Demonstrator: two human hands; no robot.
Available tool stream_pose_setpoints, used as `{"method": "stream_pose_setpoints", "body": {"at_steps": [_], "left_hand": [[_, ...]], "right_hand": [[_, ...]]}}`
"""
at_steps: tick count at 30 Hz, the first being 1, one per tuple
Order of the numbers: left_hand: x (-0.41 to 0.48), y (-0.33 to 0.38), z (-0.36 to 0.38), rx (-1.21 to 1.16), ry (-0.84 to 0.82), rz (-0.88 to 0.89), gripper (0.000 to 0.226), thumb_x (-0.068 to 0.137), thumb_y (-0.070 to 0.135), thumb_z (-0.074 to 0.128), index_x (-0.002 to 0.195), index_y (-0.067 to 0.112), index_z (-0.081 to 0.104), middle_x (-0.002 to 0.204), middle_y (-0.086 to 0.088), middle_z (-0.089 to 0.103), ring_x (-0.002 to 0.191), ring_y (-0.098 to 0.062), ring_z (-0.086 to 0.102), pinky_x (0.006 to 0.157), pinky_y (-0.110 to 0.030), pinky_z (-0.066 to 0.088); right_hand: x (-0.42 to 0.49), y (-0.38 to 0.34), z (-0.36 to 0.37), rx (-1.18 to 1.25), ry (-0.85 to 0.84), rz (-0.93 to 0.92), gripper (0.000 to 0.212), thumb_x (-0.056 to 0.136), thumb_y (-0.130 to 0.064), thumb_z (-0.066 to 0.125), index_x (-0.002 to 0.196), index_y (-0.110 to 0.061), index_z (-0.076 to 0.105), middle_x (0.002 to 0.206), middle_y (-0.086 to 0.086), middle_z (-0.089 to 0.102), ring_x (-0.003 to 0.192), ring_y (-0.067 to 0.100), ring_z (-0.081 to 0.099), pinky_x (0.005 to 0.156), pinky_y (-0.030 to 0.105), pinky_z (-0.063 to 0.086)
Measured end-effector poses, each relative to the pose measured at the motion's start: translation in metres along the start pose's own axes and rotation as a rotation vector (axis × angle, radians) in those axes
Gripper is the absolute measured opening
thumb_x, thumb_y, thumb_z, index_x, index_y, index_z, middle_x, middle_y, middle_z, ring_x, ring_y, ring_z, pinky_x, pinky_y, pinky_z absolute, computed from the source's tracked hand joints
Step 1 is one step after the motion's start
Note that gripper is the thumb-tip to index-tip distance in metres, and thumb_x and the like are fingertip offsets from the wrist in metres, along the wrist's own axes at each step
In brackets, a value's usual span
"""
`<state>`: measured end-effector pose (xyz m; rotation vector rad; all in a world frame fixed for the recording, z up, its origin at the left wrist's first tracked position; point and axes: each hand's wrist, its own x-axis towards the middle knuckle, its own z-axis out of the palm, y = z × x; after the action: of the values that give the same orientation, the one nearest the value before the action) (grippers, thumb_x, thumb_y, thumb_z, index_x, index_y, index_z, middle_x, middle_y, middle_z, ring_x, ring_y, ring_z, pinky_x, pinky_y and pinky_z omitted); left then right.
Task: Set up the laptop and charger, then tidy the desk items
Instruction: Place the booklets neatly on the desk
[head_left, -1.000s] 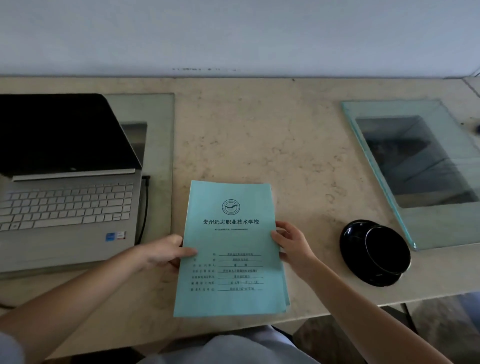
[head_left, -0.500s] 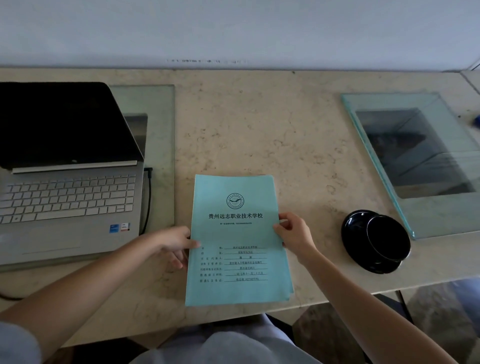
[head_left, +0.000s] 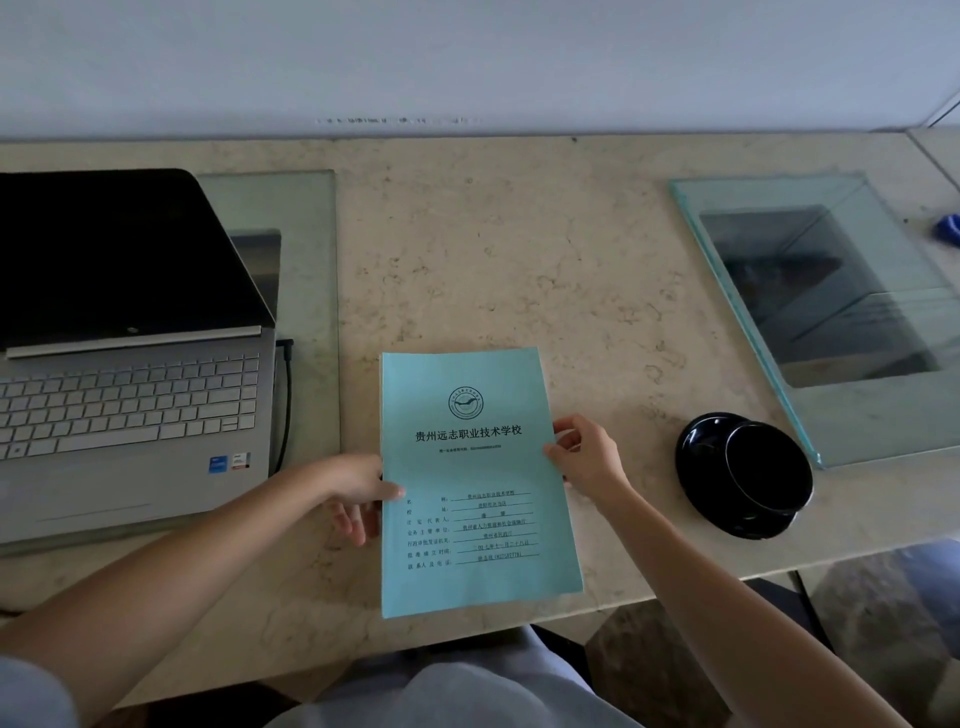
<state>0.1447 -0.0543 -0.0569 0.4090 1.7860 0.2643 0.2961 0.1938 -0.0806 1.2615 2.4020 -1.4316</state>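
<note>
Teal booklet (head_left: 475, 483) lengthwise toward wall (both hands gripping edges).

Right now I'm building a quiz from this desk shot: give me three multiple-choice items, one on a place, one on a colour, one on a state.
1. Where is the black cup and saucer?
A. right of the booklet
B. on the laptop
C. behind the laptop

2. What colour is the booklet cover?
A. red
B. light blue
C. white

3. How is the laptop?
A. lid shut
B. open, screen dark
C. open, screen lit

Answers:
1 A, it sits past the right hand, beside the glass panel.
2 B, pale blue with dark print.
3 B, the keyboard shows and the display is black.
</note>
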Motion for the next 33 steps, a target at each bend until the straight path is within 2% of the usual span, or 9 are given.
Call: {"method": "stream_pose_setpoints", "body": {"at_steps": [5, 8, 10, 13, 18, 21, 24, 29, 33], "left_hand": [[0.003, -0.001, 0.0, 0.131, 0.054, -0.035, 0.049, 0.096, 0.037, 0.044, 0.14, 0.016, 0.039, 0.138, -0.012, 0.05, 0.061, -0.015, 0.069, 0.049, -0.02, 0.053], [0.004, -0.007, -0.002, 0.101, 0.181, 0.011, 0.049, 0.094, 0.035, 0.049, 0.138, 0.016, 0.04, 0.13, -0.01, 0.056, 0.059, -0.012, 0.067, 0.047, -0.019, 0.051], [0.004, -0.012, -0.007, -0.042, 0.313, 0.036, 0.045, 0.092, 0.033, 0.055, 0.13, 0.012, 0.045, 0.121, -0.007, 0.06, 0.069, -0.015, 0.067, 0.053, -0.024, 0.054], [0.005, -0.008, -0.005, -0.327, 0.45, 0.075, 0.05, 0.087, 0.03, 0.063, 0.129, 0.008, 0.046, 0.129, -0.009, 0.057, 0.101, -0.021, 0.061, 0.076, -0.03, 0.05], [0.011, 0.021, 0.026, -0.809, 0.521, 0.1, 0.046, 0.078, 0.008, 0.073, 0.114, 0.009, 0.044, 0.122, -0.017, 0.06, 0.102, -0.03, 0.061, 0.085, -0.043, 0.052], [0.009, 0.025, 0.019, -1.03, 0.511, 0.102, 0.057, 0.076, 0.005, 0.074, 0.124, 0.003, 0.043, 0.123, -0.021, 0.058, 0.097, -0.03, 0.06, 0.081, -0.043, 0.051], [0.012, 0.024, 0.012, -1.136, 0.453, 0.141, 0.064, 0.074, -0.003, 0.073, 0.13, 0.002, 0.042, 0.123, -0.024, 0.058, 0.098, -0.034, 0.059, 0.083, -0.044, 0.05], [0.005, 0.037, 0.0, -1.168, 0.397, 0.237, 0.058, 0.071, -0.007, 0.074, 0.116, 0.019, 0.05, 0.104, -0.011, 0.066, 0.09, -0.03, 0.062, 0.076, -0.038, 0.05], [-0.009, 0.045, -0.015, -1.128, 0.386, 0.357, 0.046, 0.071, -0.003, 0.074, 0.104, 0.025, 0.057, 0.101, -0.008, 0.07, 0.087, -0.028, 0.066, 0.069, -0.034, 0.05]], "right_hand": [[0.007, 0.006, -0.002, 0.027, -0.062, 0.069, 0.024, 0.082, -0.013, 0.07, 0.103, -0.012, 0.058, 0.094, 0.005, 0.065, 0.076, 0.018, 0.064, 0.066, 0.036, 0.06], [0.011, 0.009, -0.004, -0.035, -0.096, 0.049, 0.021, 0.082, -0.015, 0.07, 0.103, -0.013, 0.064, 0.087, 0.0, 0.067, 0.077, 0.019, 0.068, 0.071, 0.038, 0.061], [0.01, 0.009, -0.003, -0.002, -0.139, 0.07, 0.027, 0.08, -0.014, 0.071, 0.106, -0.013, 0.063, 0.087, -0.002, 0.067, 0.078, 0.019, 0.069, 0.071, 0.037, 0.061], [0.005, 0.008, 0.0, 0.093, -0.219, 0.133, 0.036, 0.076, -0.015, 0.076, 0.108, -0.013, 0.058, 0.098, 0.004, 0.069, 0.086, 0.021, 0.07, 0.071, 0.038, 0.061], [0.01, 0.001, -0.004, 0.284, -0.318, 0.307, 0.023, 0.077, -0.005, 0.076, 0.095, 0.0, 0.062, 0.104, 0.022, 0.07, 0.089, 0.035, 0.07, 0.082, 0.055, 0.056], [0.014, -0.009, -0.008, 0.238, -0.419, 0.329, 0.022, 0.08, -0.007, 0.074, 0.1, 0.001, 0.068, 0.101, 0.018, 0.073, 0.09, 0.033, 0.071, 0.084, 0.05, 0.056], [0.012, -0.015, -0.014, 0.189, -0.468, 0.368, 0.02, 0.082, -0.013, 0.073, 0.099, -0.006, 0.066, 0.087, 0.007, 0.076, 0.075, 0.022, 0.074, 0.063, 0.035, 0.058], [0.012, -0.03, -0.027, 0.32, -0.467, 0.435, 0.02, 0.086, -0.002, 0.064, 0.106, 0.0, 0.059, 0.11, 0.02, 0.068, 0.097, 0.035, 0.066, 0.089, 0.057, 0.05], [0.013, -0.022, -0.038, 0.442, -0.54, 0.375, 0.02, 0.091, 0.003, 0.055, 0.111, 0.004, 0.06, 0.103, 0.018, 0.072, 0.086, 0.03, 0.071, 0.076, 0.05, 0.058]]}}
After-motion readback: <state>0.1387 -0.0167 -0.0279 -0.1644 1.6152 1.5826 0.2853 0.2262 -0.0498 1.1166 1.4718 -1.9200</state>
